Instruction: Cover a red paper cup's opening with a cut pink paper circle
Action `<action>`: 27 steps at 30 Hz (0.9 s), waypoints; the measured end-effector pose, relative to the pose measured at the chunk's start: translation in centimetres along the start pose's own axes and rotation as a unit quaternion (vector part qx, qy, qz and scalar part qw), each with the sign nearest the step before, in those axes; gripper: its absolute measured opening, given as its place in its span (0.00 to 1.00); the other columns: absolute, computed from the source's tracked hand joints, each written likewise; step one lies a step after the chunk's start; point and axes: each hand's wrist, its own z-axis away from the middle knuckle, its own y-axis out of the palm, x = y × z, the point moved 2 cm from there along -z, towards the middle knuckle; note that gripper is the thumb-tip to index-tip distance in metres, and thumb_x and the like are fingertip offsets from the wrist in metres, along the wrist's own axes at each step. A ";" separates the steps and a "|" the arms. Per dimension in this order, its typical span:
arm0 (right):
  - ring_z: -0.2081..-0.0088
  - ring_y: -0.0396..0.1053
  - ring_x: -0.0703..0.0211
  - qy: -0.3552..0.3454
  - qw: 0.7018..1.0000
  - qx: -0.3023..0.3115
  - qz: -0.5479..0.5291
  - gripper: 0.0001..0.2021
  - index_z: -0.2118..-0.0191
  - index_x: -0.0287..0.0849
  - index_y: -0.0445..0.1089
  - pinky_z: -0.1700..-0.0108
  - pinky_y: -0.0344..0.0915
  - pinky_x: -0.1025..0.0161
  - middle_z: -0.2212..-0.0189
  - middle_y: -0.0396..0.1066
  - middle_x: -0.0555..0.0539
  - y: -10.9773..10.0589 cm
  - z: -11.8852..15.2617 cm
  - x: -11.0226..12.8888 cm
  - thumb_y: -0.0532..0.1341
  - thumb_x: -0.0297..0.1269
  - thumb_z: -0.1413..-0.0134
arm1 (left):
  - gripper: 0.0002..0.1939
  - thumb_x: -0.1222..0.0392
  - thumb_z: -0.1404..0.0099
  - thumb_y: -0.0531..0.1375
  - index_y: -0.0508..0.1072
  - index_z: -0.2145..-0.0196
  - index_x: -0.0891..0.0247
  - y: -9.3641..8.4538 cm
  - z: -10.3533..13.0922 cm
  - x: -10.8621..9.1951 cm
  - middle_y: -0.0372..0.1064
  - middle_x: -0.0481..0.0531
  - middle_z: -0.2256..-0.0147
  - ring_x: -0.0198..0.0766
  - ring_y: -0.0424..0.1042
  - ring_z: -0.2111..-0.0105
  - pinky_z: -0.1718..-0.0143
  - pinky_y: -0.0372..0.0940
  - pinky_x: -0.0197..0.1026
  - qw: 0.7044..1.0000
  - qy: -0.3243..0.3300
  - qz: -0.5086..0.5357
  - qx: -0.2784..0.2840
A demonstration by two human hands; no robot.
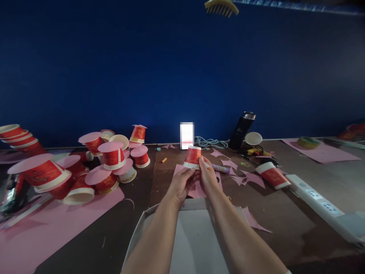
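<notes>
An upside-down red paper cup with a pale rim is held in front of me. The fingers of my left hand are closed at the cup's lower rim. My right hand grips the cup's right side, thumb against the wall. A small yellow-orange tip, perhaps a pencil, shows at the right fingers. Beneath the hands lies a pink paper sheet, partly covered. A purple glue stick lies just right of them. Below my forearms is an open grey-white box.
At left, several red cups with pink paper discs are heaped by a large pink sheet. Pink scraps, a tipped cup, a black flask and a white power strip are at right. Behind stands a lit phone screen.
</notes>
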 end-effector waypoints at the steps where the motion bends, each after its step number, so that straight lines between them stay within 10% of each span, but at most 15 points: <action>1: 0.63 0.72 0.56 0.004 1.000 -0.003 -0.011 0.21 0.55 0.45 0.67 0.64 0.68 0.62 0.63 0.74 0.48 0.0 0.0 0.0 0.59 0.53 0.51 | 0.07 0.69 0.45 0.63 0.75 0.66 0.71 0.0 0.0 0.0 0.74 0.56 0.70 0.33 0.74 0.69 0.63 0.69 0.33 1.000 -0.002 0.006 0.004; 27: 0.68 0.72 0.55 0.004 0.998 -0.011 0.058 0.24 0.58 0.41 0.71 0.66 0.67 0.61 0.72 0.74 0.48 0.2 0.4 -0.1 0.58 0.56 0.52 | 0.07 0.75 0.46 0.60 0.72 0.69 0.69 0.5 0.0 -0.1 0.73 0.55 0.70 0.34 0.73 0.69 0.62 0.71 0.36 0.986 -0.002 0.155 -0.054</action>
